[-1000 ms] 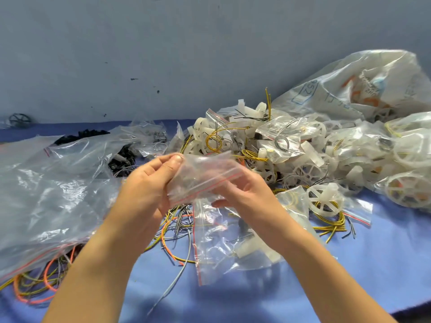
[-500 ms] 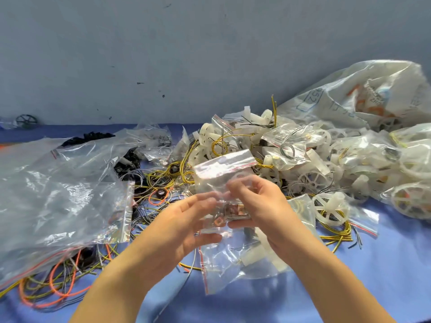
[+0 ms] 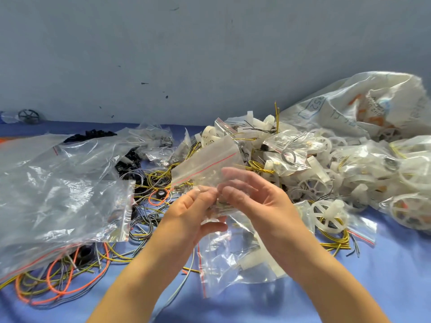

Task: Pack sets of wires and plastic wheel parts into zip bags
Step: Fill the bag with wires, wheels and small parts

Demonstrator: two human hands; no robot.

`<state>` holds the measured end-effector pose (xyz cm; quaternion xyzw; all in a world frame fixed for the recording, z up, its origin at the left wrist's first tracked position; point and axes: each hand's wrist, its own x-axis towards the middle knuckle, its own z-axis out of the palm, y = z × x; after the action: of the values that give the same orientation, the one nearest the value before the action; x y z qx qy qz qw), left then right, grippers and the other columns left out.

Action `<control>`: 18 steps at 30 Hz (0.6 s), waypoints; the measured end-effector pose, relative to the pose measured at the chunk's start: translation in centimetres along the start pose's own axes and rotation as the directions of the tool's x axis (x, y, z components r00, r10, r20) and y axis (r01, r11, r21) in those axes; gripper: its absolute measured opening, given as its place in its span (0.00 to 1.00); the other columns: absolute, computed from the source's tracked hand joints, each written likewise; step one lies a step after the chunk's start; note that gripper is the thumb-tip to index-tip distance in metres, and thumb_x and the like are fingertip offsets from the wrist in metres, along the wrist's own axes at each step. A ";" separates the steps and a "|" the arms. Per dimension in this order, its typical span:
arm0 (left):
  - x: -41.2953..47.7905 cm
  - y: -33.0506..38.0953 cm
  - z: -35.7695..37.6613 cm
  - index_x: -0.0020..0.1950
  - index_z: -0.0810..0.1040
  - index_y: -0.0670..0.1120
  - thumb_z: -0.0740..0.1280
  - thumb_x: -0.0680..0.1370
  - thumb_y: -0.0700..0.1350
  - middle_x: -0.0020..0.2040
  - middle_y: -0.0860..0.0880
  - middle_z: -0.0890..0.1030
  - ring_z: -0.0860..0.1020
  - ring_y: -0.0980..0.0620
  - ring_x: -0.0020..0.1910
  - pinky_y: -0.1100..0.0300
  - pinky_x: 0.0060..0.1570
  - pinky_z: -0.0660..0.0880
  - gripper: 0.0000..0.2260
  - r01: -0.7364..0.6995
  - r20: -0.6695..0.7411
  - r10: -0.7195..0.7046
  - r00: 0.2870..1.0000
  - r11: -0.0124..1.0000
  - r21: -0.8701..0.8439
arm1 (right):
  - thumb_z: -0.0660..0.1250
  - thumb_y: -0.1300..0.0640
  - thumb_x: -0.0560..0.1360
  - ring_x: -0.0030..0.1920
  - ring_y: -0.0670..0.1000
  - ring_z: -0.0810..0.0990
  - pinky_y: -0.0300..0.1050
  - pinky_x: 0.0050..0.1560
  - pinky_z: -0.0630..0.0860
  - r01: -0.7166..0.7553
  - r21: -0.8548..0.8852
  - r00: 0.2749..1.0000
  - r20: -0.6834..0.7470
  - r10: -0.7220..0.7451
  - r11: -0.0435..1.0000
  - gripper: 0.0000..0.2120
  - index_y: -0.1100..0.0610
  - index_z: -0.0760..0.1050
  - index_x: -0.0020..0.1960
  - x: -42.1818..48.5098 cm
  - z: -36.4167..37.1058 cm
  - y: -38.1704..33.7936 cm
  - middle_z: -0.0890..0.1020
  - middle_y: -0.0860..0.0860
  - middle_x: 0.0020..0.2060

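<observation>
We see a small clear zip bag [image 3: 206,165] held up between both hands above the blue table [image 3: 384,271]; it is thin, see-through and crinkled, with a red seal line running slantwise across it, and its upper flap stands free above the fingertips; what lies inside it we cannot tell, since the hands blur there. The left hand [image 3: 193,214] grips the bag's lower part, thumb beneath and fingers curled over the plastic; the right hand [image 3: 254,201] meets it fingertip to fingertip, its index and middle fingers stretched out behind the film so that we see them through it; the thumb's contact is blurred.

Just below the fingers lies another zip bag [image 3: 233,259] with white plastic pieces in it, its red-edged side toward the left wrist. Beyond the right fingers rises a pile of filled bags [image 3: 293,155] with white wheel parts [image 3: 328,213] and yellow-and-black wires; behind it slumps a large printed sack [image 3: 363,106]. To the left of the left fingers spread big clear bags [image 3: 60,194] over loose wires [image 3: 56,283], orange, yellow and grey. Open blue cloth shows only nearer than the wrists, on both sides of the forearms; ahead, the clutter runs up to the grey wall [image 3: 210,54].
</observation>
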<state>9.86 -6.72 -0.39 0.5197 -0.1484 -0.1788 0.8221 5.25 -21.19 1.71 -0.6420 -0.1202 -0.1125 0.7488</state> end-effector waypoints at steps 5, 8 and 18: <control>-0.1 0.1 0.1 0.52 0.83 0.42 0.61 0.75 0.31 0.52 0.45 0.84 0.82 0.48 0.51 0.56 0.54 0.77 0.14 -0.104 0.009 0.104 0.995 0.994 -0.023 | 0.67 0.65 0.77 0.47 0.48 0.82 0.40 0.51 0.76 0.002 -0.029 0.984 -0.177 -0.007 1.000 0.09 0.55 0.85 0.51 -0.1 0.0 0.9 0.85 0.56 0.49; 0.2 0.2 0.0 0.64 0.78 0.43 0.66 0.76 0.43 0.62 0.43 0.81 0.79 0.44 0.56 0.49 0.59 0.73 0.17 -0.037 0.048 0.035 0.998 0.999 0.025 | 0.68 0.63 0.77 0.43 0.46 0.81 0.38 0.48 0.75 -0.005 0.001 0.978 -0.211 0.005 1.000 0.08 0.55 0.85 0.51 -0.1 -0.4 1.0 0.86 0.53 0.46; -0.3 -0.8 0.6 0.43 0.85 0.46 0.70 0.71 0.53 0.45 0.44 0.84 0.80 0.48 0.43 0.56 0.45 0.77 0.11 -0.043 -0.132 0.056 0.990 0.994 0.098 | 0.71 0.56 0.73 0.47 0.49 0.85 0.39 0.43 0.79 -0.190 0.077 0.978 -0.075 0.196 0.979 0.16 0.54 0.78 0.60 -0.4 -0.8 1.0 0.86 0.52 0.50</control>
<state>9.25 -7.43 -0.88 0.5653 -0.1138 -0.1155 0.8088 5.25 -21.79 0.55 -0.6192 -0.0303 -0.0614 0.7823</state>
